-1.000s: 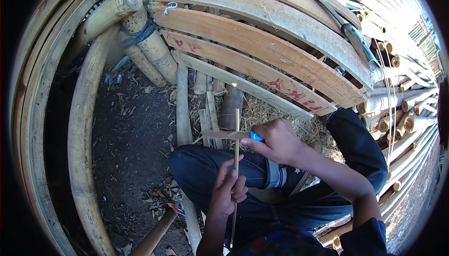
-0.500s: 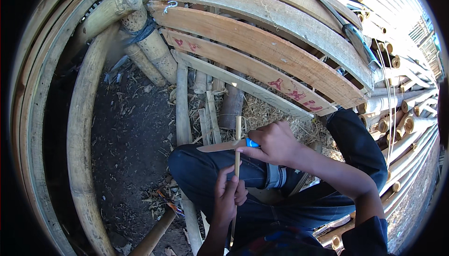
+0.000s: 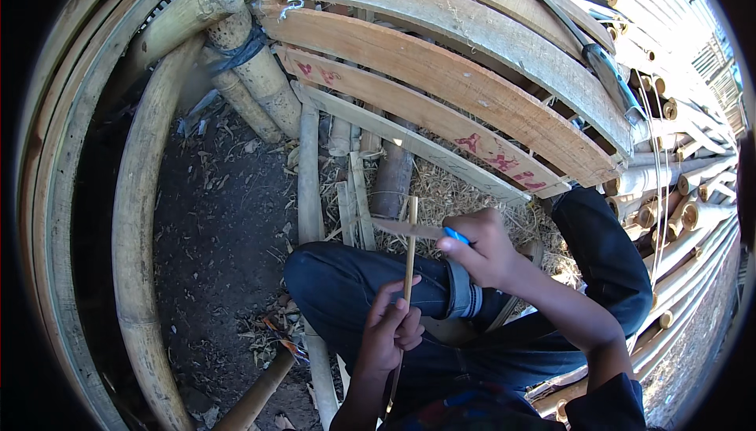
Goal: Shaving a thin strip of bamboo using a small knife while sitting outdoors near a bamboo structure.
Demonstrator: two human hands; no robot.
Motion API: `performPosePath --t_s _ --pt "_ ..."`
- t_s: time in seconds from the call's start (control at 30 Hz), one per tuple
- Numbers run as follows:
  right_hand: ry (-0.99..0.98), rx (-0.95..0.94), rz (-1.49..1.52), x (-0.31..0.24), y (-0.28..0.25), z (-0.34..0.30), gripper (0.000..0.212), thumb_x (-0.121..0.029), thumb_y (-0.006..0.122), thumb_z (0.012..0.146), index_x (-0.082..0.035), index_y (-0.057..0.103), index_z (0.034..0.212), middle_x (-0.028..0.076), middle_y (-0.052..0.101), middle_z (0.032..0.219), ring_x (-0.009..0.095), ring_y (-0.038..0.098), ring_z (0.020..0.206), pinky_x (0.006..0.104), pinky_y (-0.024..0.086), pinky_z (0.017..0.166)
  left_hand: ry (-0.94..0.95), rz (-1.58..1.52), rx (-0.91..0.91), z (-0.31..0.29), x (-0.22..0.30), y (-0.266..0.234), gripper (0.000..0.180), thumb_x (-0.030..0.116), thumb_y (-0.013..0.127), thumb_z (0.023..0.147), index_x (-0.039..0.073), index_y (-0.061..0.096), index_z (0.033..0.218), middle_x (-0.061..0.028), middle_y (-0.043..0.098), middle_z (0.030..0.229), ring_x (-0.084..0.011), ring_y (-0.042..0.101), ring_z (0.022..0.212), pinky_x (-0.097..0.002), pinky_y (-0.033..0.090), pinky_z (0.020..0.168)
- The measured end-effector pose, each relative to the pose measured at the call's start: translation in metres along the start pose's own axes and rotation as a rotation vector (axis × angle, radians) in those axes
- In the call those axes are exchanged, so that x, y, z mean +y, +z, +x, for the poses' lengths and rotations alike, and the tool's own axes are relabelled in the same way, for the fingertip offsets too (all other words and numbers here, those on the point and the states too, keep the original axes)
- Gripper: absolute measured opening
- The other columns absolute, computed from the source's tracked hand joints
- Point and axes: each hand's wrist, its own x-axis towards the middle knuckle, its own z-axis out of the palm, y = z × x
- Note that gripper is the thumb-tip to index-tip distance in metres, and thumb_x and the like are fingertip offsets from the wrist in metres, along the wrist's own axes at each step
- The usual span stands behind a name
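Wood at the far left rim: long boards (image 3: 63, 179), curved in this view. Next, a thick bamboo pole (image 3: 135, 218), then dark soil (image 3: 228, 218) strewn with dry leaves and scraps. Beyond it, a bamboo post (image 3: 272, 92) with a dark binding, and from there across the upper part, wooden slats (image 3: 449, 77), spaced apart, some with red marks. Below the slats, a bent knee in dark trousers (image 3: 335, 273).

Over that leg, the left hand (image 3: 391, 327), fingers curled narrowly around a thin stick (image 3: 409, 262). Nearly upright, leaning slightly right, with its top well above the fingers and its lower end down toward the lap. Across its upper part, the blade of a knife (image 3: 429, 232), pointing left; too unclear to tell how deep in the wood, if at all. At the blue handle, the right hand (image 3: 484, 250), closed firmly, thumb forward near the blade.

Farther right, against the slats, a long dark tool with a teal-and-black handle (image 3: 606, 73). Along the right side, stacked bamboo poles (image 3: 685, 254), cut ends visible.
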Motion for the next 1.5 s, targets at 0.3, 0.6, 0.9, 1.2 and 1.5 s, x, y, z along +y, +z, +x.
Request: performPosePath --t_s 0.3,0.6,0.9,1.2,1.5 --pt "-0.314 -0.258 -0.583 -0.001 0.011 -0.004 0.054 -0.054 0.054 0.086 -0.007 0.056 0.06 0.009 0.053 0.05 0.03 0.056 0.045 0.039 0.043 0.044 0.009 -0.019 0.001 -0.004 -0.008 -0.002 0.032 0.031 0.041 0.1 0.016 0.039 0.127 0.0043 0.023 0.053 -0.0038 0.017 0.04 -0.0206 0.016 0.038" --pt "-0.329 -0.308 -0.673 -0.009 0.013 -0.006 0.057 -0.057 0.052 0.086 -0.007 0.054 0.058 0.01 0.055 0.05 0.029 0.057 0.045 0.0378 0.043 0.044 0.011 -0.035 0.027 -0.006 -0.006 -0.004 0.029 0.031 0.043 0.099 0.016 0.041 0.123 0.0049 0.021 0.052 -0.0038 0.015 0.039 -0.021 0.014 0.036" --pt "-0.288 -0.327 -0.61 -0.006 0.012 -0.002 0.056 -0.058 0.049 0.087 -0.009 0.058 0.061 0.009 0.053 0.047 0.028 0.057 0.043 0.0364 0.041 0.039 0.107 0.074 0.08 -0.005 -0.003 0.0 0.028 0.029 0.043 0.099 0.013 0.04 0.122 0.0045 0.023 0.052 -0.0035 0.016 0.039 -0.0203 0.015 0.036" --pt "-0.03 -0.085 -0.61 0.002 -0.006 0.022 0.054 -0.05 0.051 0.09 -0.004 0.058 0.063 0.014 0.052 0.049 0.034 0.056 0.046 0.0418 0.045 0.047 0.143 0.153 0.018 -0.013 -0.008 0.006 0.033 0.026 0.042 0.099 0.009 0.038 0.127 0.0038 0.023 0.051 -0.0037 0.017 0.039 -0.0208 0.016 0.037" --pt "0.358 0.126 0.04 0.022 -0.004 -0.008 0.053 -0.036 0.05 0.095 0.001 0.046 0.059 0.007 0.041 0.048 0.017 0.038 0.044 0.0347 0.033 0.046 0.093 0.091 -0.096 0.002 0.009 -0.005 0.029 0.022 0.044 0.098 0.008 0.04 0.123 0.0006 0.032 0.056 -0.0058 0.027 0.047 -0.0218 0.024 0.043"
